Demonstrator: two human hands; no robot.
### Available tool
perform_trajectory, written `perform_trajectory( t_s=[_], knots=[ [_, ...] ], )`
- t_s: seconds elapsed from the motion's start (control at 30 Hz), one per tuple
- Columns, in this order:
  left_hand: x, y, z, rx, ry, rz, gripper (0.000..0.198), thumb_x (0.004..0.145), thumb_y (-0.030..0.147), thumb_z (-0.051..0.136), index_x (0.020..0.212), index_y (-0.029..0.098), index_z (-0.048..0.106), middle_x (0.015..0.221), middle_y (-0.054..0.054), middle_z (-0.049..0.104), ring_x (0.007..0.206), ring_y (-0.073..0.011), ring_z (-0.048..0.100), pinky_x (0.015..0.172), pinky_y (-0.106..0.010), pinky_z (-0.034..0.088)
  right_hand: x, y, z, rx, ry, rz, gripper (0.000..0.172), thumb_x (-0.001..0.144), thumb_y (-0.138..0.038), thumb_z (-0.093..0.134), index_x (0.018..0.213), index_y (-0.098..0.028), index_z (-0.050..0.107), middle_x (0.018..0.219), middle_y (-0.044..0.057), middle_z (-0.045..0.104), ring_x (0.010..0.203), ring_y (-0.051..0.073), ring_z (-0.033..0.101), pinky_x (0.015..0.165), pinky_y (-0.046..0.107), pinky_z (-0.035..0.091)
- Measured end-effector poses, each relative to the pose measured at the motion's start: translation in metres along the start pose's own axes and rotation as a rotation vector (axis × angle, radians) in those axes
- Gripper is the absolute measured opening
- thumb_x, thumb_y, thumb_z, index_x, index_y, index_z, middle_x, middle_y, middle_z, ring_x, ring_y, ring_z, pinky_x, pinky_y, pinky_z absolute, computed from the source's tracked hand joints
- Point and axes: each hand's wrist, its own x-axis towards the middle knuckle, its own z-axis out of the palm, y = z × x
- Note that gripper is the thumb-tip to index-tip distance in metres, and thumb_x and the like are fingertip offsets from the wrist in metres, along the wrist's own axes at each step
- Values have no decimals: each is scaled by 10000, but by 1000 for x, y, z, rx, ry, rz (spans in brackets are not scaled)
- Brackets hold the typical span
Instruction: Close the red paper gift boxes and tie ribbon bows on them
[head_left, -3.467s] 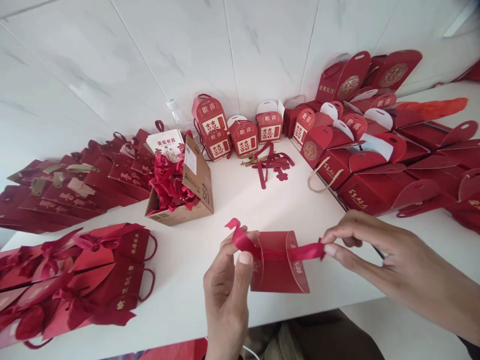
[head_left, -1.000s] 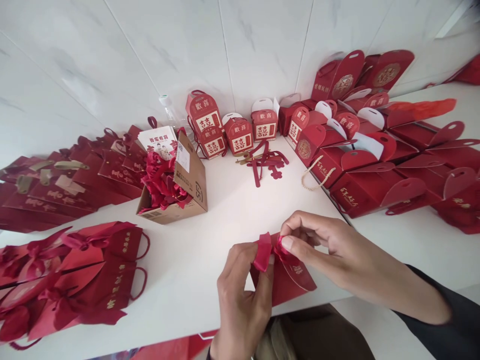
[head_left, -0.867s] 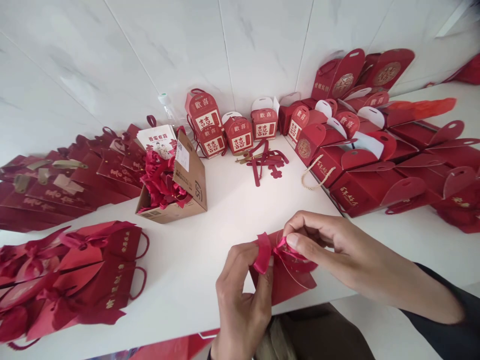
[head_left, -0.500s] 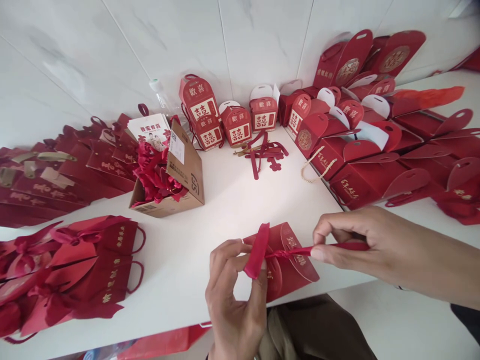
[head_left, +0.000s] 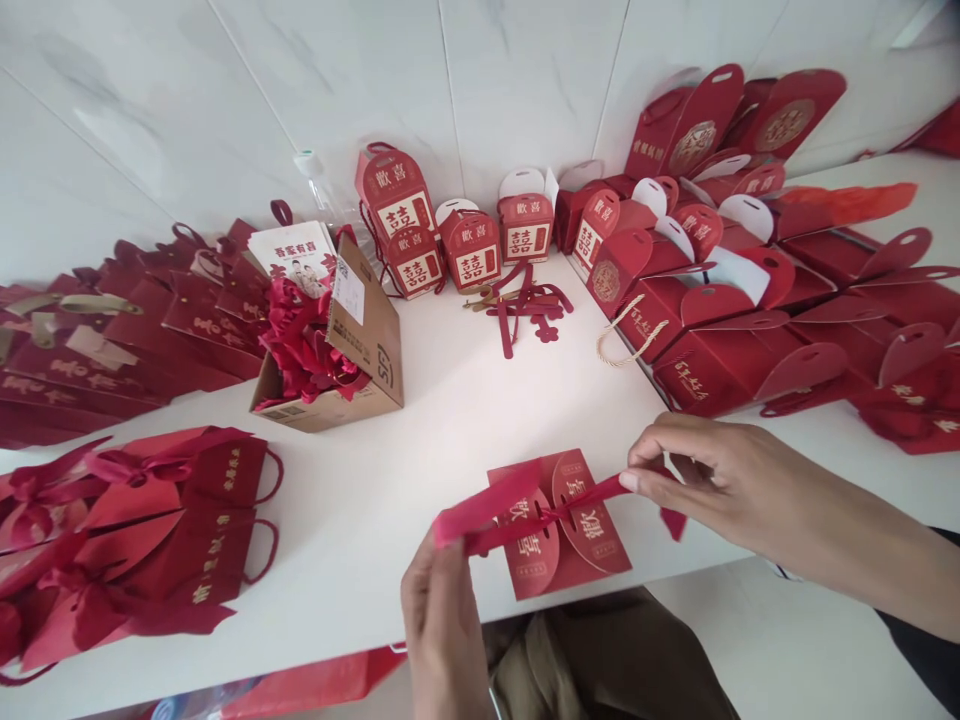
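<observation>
A small red gift box (head_left: 534,568) with gold characters lies near the table's front edge, its two rounded flaps meeting in the middle. A red ribbon (head_left: 487,508) passes through the flap slots and is knotted or crossed between them. My left hand (head_left: 442,610) pinches the ribbon to the left of the box. To the right, my right hand (head_left: 694,475) grips the other side of it between thumb and fingers, with a short tail hanging below. Both lengths are stretched away from the middle.
A cardboard box (head_left: 367,345) of red ribbons stands left of centre. Finished-looking boxes with bows (head_left: 225,480) sit at the left. Several open red boxes (head_left: 694,385) crowd the right. Loose strips (head_left: 508,325) lie near small upright boxes (head_left: 474,255) by the wall.
My left hand has moved left and down, drawing its ribbon length out over the box. My right hand has shifted its hold slightly, and more of the box top shows.
</observation>
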Motion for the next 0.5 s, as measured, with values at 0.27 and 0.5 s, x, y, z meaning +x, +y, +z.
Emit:
perform_trajectory(
  t_s=[0.27, 0.5],
  knots=[
    [-19, 7, 1, 243, -29, -20, 514, 872, 692, 625, 1151, 298, 800, 1432, -86, 621, 1252, -352, 597, 1080, -528, 475, -10, 0, 23, 56, 112, -137, 211, 1072, -470, 587, 1237, -347, 636, 1150, -20, 656, 922, 186, 652, 756, 256, 540],
    [-28, 3, 19, 402, 30, 268, 323, 1020, 472, 536, 1015, 311, 815, 1226, -50, 674, 1245, -240, 589, 944, -329, 544, -9, 0, 36, 124, 104, -97, 155, 1082, -423, 542, 1065, -315, 652, 971, -37, 687, 764, 161, 649, 634, 230, 523]
  ],
)
